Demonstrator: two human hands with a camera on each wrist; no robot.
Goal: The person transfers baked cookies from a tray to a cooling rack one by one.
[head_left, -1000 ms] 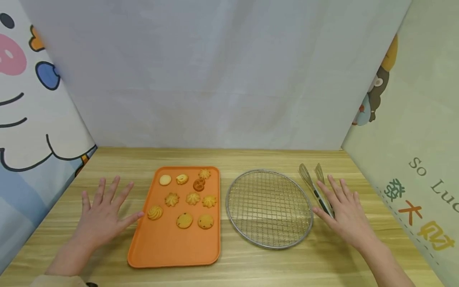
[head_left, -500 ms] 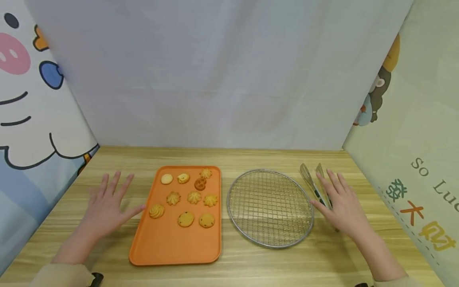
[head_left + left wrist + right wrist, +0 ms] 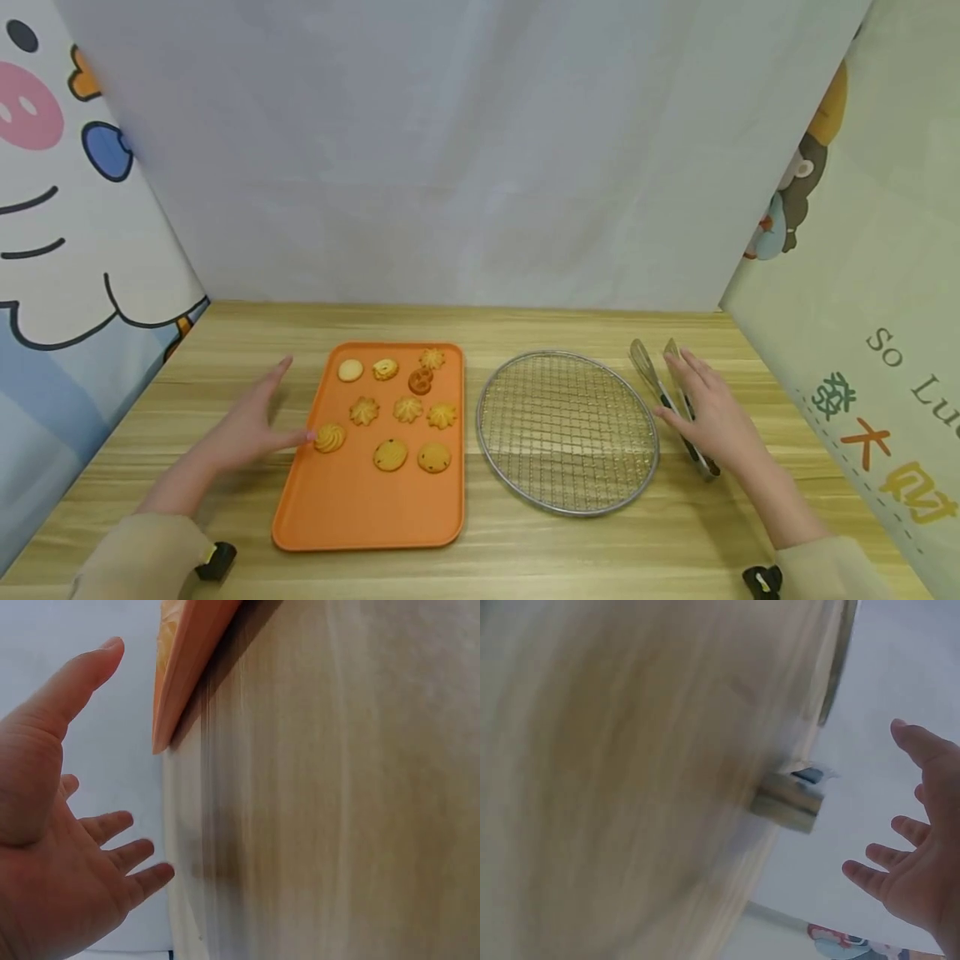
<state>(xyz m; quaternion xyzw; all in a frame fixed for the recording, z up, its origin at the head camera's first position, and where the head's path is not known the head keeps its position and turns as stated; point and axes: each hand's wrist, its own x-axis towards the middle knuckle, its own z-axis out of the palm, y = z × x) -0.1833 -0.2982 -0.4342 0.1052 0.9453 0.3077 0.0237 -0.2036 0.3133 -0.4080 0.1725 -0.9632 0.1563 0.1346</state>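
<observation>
My left hand [image 3: 251, 425] hovers beside the left edge of an orange tray [image 3: 367, 517], fingers extended and thumb pointing toward a swirled cookie [image 3: 329, 437]. Empty space separates that palm from the tray in the left wrist view. Several cookies of different shapes lie on the tray, among them a pretzel-shaped one [image 3: 421, 382]. Over on the right, my right hand [image 3: 712, 417] is held above metal tongs [image 3: 666, 403] with black grips, covering part of them. Its fingers look relaxed and hold nothing. The tongs' blurred end [image 3: 787, 802] appears apart from the hand in the right wrist view.
Between tray and tongs lies a round wire cooling rack [image 3: 567, 433]. Everything sits on a wood-grain table [image 3: 525, 550]. A pale backdrop [image 3: 465, 167] rises behind it, with printed cartoon panels at both sides.
The left hand has turned from palm-down to more edge-on and shifted right toward the tray. The right hand has drawn its spread fingers closer together, uncovering more of the tongs.
</observation>
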